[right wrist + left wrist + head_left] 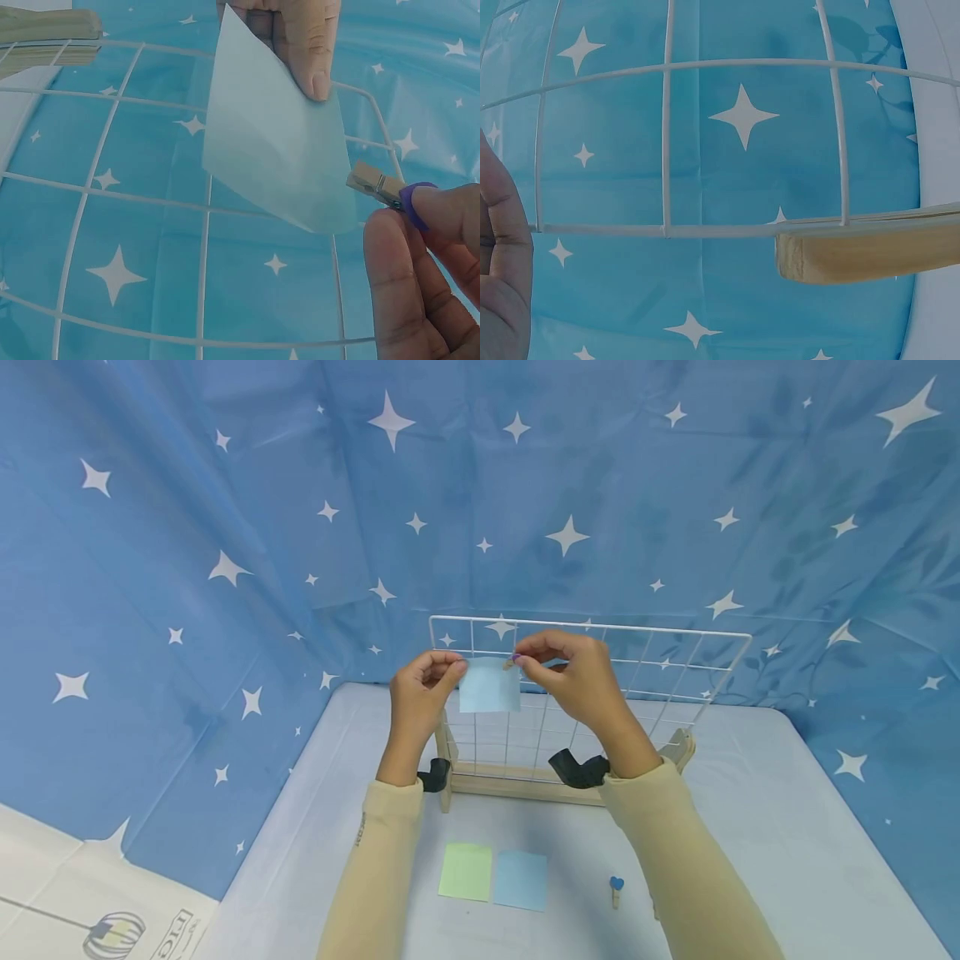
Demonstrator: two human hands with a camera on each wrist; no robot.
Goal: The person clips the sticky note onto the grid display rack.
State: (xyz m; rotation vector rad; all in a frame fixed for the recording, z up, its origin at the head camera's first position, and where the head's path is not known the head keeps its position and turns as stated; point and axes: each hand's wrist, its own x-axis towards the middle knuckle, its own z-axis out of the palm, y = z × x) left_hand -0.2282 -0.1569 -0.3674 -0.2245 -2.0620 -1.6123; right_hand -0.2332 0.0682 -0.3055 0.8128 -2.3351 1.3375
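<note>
A light blue sticky note (489,687) hangs in front of the white wire grid (637,664). My left hand (422,692) pinches the note at its upper left corner. Between thumb and fingers, my right hand (576,675) pinches a small wooden clothespin (375,183) with a purple piece on its end. The clothespin's tip lies at the note's upper right corner in the head view. In the right wrist view the tip points toward the note's edge; whether it touches the paper I cannot tell. The left wrist view catches only part of the left hand (502,255) at its edge.
Wooden feet (677,750) and a wooden bar (517,785) support the grid. On the white table (300,877) lie a green sticky note (465,872), another blue note (521,881) and a clothespin with a blue heart (617,890). A starry blue curtain (480,468) hangs behind.
</note>
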